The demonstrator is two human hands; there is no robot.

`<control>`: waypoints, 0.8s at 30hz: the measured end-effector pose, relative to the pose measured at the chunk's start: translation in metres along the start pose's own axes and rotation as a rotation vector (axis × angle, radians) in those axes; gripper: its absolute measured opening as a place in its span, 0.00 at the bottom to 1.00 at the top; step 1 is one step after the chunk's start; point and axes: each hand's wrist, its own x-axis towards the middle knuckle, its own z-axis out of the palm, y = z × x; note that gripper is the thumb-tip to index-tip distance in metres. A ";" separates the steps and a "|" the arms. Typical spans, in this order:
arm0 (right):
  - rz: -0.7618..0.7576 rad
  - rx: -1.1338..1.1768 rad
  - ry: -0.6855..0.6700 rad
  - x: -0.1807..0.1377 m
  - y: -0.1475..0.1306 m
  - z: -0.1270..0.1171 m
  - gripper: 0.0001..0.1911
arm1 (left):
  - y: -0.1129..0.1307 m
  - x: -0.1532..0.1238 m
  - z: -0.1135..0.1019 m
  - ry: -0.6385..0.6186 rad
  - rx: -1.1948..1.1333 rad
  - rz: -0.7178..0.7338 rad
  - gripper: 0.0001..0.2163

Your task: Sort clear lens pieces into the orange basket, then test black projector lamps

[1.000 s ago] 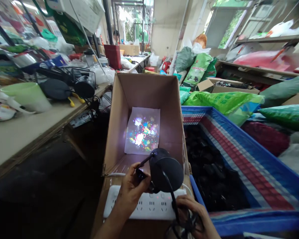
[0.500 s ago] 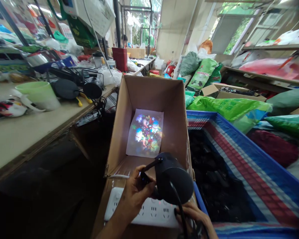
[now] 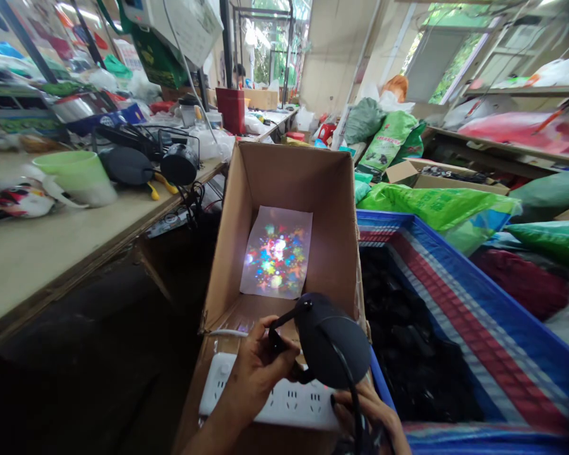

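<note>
My left hand [image 3: 258, 373] is closed round the bracket of a round black projector lamp [image 3: 334, 341], held over a white power strip [image 3: 275, 398]. My right hand [image 3: 367, 411] sits just below the lamp, fingers curled on its black cable [image 3: 353, 404]. The lamp points into an open cardboard box [image 3: 288, 183] lying on its side. A white sheet [image 3: 278, 259] at the back of the box shows a bright pattern of coloured stars and shapes.
A long workbench [image 3: 52, 246] runs along the left with a green cup [image 3: 76, 178] and more black lamps [image 3: 180, 164]. A blue woven bin [image 3: 478, 316] of dark items stands at the right. Green sacks [image 3: 436, 205] and shelves lie behind.
The coloured pattern on the sheet has changed shape. The lamp and both hands have shifted slightly right and lower in view as the camera moved.
</note>
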 end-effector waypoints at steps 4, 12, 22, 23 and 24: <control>0.034 0.124 0.082 0.002 -0.009 0.001 0.08 | -0.006 -0.001 -0.004 0.056 0.145 0.049 0.17; 0.278 0.284 0.182 0.001 -0.018 -0.017 0.13 | -0.009 -0.011 -0.007 0.127 0.581 0.226 0.13; 0.214 0.391 0.224 -0.029 -0.028 -0.002 0.26 | -0.037 -0.044 0.019 -0.100 1.197 0.864 0.26; 0.218 0.365 0.246 -0.032 -0.028 -0.001 0.24 | -0.039 -0.048 0.024 -0.109 1.230 0.926 0.26; 0.201 0.300 0.241 -0.034 -0.027 0.000 0.22 | -0.039 -0.051 0.029 -0.097 1.232 0.975 0.27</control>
